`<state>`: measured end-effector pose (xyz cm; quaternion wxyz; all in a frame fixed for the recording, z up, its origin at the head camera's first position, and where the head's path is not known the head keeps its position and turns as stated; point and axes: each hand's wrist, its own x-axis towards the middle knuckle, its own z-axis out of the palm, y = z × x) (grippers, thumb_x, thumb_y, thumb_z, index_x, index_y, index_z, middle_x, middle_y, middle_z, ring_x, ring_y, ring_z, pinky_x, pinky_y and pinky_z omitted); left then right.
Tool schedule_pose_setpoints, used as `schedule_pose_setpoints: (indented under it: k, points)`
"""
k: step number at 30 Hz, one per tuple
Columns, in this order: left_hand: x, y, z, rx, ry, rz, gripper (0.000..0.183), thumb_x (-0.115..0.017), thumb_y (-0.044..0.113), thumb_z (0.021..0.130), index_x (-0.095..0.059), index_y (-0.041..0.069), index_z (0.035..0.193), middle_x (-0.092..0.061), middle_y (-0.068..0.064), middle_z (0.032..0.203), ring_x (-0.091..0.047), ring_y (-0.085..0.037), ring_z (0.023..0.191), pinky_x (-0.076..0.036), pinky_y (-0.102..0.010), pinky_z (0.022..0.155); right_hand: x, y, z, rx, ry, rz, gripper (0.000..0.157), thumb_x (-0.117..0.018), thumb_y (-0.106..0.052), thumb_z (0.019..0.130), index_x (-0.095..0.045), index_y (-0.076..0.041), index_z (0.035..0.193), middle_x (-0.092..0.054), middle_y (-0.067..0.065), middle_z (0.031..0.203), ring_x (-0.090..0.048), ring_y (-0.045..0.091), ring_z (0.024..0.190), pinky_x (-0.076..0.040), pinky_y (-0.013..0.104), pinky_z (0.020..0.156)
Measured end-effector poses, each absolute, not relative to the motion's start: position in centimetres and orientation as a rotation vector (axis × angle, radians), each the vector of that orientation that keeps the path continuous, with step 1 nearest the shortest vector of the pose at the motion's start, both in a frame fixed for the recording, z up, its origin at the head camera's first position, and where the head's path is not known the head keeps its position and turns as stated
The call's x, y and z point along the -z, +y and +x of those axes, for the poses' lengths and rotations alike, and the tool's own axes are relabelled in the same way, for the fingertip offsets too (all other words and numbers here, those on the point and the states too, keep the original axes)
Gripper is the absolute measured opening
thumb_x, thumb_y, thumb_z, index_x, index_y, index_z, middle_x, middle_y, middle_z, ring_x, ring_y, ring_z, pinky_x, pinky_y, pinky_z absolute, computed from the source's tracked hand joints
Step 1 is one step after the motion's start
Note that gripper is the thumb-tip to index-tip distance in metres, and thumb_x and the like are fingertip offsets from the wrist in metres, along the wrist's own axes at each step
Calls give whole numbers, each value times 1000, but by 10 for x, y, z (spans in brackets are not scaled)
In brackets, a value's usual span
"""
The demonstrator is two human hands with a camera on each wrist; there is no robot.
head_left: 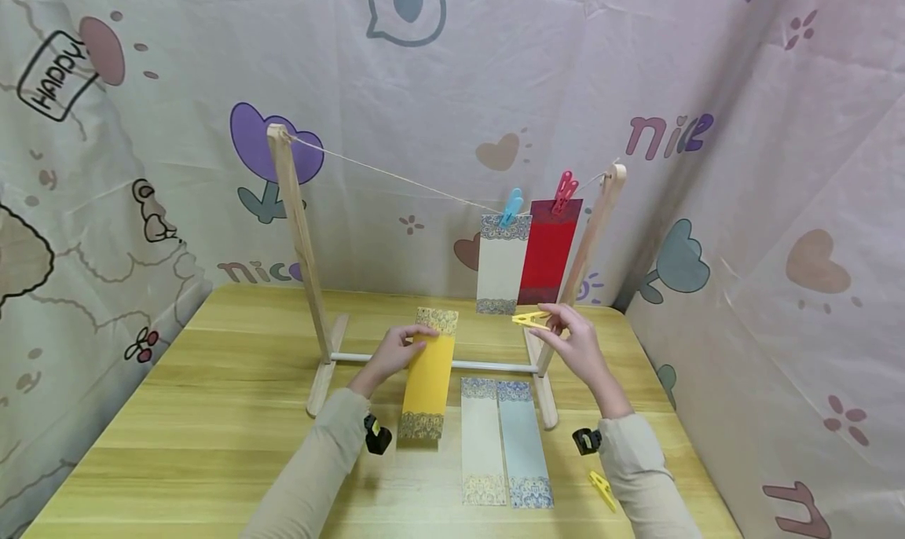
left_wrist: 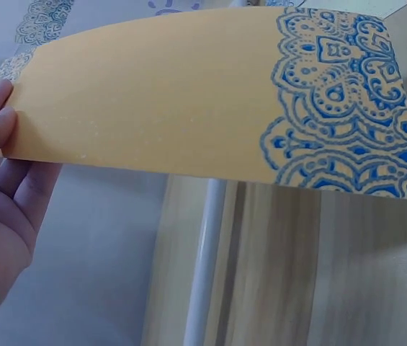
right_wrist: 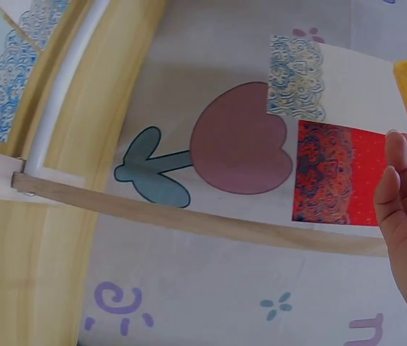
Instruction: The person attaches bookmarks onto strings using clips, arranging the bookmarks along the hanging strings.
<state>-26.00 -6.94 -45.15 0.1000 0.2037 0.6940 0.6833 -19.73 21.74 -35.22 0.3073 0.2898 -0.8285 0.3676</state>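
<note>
My left hand [head_left: 397, 352] pinches a yellow paper strip [head_left: 430, 378] with patterned ends near its upper edge, thumb on the face. In the left wrist view the strip [left_wrist: 153, 101] stretches out from the fingers, a blue lace print at its far end. My right hand [head_left: 576, 342] pinches a yellow clothespin [head_left: 530, 320], held just below the hanging cards. From the sagging string [head_left: 396, 176] hang a white card [head_left: 502, 264] under a blue clothespin [head_left: 511, 207] and a red card [head_left: 550, 252] under a red clothespin [head_left: 566, 192].
A wooden frame with a left post [head_left: 300, 232], a right post [head_left: 592, 232] and a white crossbar [head_left: 488, 365] stands on the table [head_left: 212, 413]. A cream card [head_left: 483, 441] and a light blue card [head_left: 525, 437] lie in front, with another yellow clothespin [head_left: 602, 490] at right.
</note>
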Motion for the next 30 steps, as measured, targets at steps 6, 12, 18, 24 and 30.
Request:
schedule_pose_setpoints:
  k: [6,12,18,24,30]
  points:
    - [440,-68,-258,-1997,2089,602,25,-46,-9,87,-55,-10,110,-44,-26,124,-59,-29,82,-52,-41,64,343,213,-200,-977,-2172,807,37,-71,16,62,-58,14,96,-53,18,68,-48,24,58,-45,35,50]
    - [446,-65,-271,-1971,2178,628,25,-48,-8,86,-60,-5,108,-50,-22,121,-59,-27,82,-52,-36,68,337,210,-203,-970,-2137,854,38,-71,18,61,-58,15,96,-53,22,69,-48,25,58,-45,38,48]
    - [438,-63,-273,-1977,2208,715,24,-48,-8,86,-60,-6,106,-51,-22,119,-60,-28,82,-52,-35,68,329,205,-203,-963,-2133,844,37,-71,17,61,-57,16,96,-52,21,67,-47,27,57,-44,39,48]
    - [431,-62,-276,-1968,2226,741,24,-48,-9,84,-60,-6,106,-52,-23,117,-60,-29,81,-52,-36,68,331,208,-216,-965,-2147,802,40,-73,16,60,-58,14,97,-54,22,70,-48,28,59,-45,43,50]
    - [422,-63,-278,-1950,2255,722,25,-49,-8,84,-61,-4,105,-54,-20,117,-59,-26,80,-51,-34,68,333,212,-232,-921,-2147,788,41,-76,7,61,-60,10,98,-56,13,69,-47,19,57,-44,31,49]
